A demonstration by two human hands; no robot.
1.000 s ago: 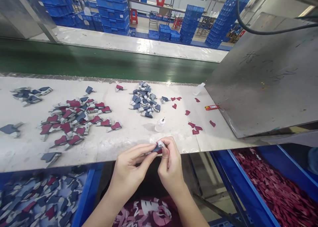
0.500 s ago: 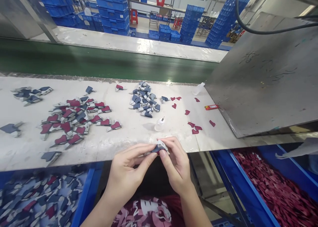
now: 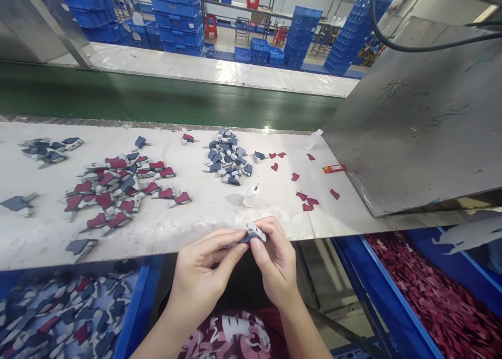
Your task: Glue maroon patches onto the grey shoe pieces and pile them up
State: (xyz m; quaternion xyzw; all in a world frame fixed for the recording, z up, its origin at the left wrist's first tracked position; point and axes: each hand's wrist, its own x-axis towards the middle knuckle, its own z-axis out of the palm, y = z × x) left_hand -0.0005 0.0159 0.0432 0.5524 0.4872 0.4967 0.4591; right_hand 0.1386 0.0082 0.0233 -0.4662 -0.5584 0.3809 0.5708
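Both hands hold one small grey-and-blue plastic part (image 3: 255, 232) over the table's near edge. My left hand (image 3: 204, 267) pinches its left end between thumb and fingers. Around its right end close the thumb and fingers of my right hand (image 3: 274, 262); a trace of dark red shows under the thumb. Just beyond the hands stands a small clear bottle with a thin tip (image 3: 251, 196). A pile of blue-and-grey parts (image 3: 227, 157) lies farther back. To the left spreads a heap of similar parts with dark red faces (image 3: 113, 189). Loose dark red pieces (image 3: 308, 202) lie to the right.
A blue bin of parts (image 3: 135, 306) sits below left, and a blue bin of red pieces (image 3: 408, 317) below right. A metal panel (image 3: 423, 123) stands at the right. Behind the table runs a green belt (image 3: 188, 100). A white bottle (image 3: 312, 139) lies near the panel.
The held part has tilted slightly between my fingers, showing less red and more of its grey side. Both hands stay in nearly the same place.
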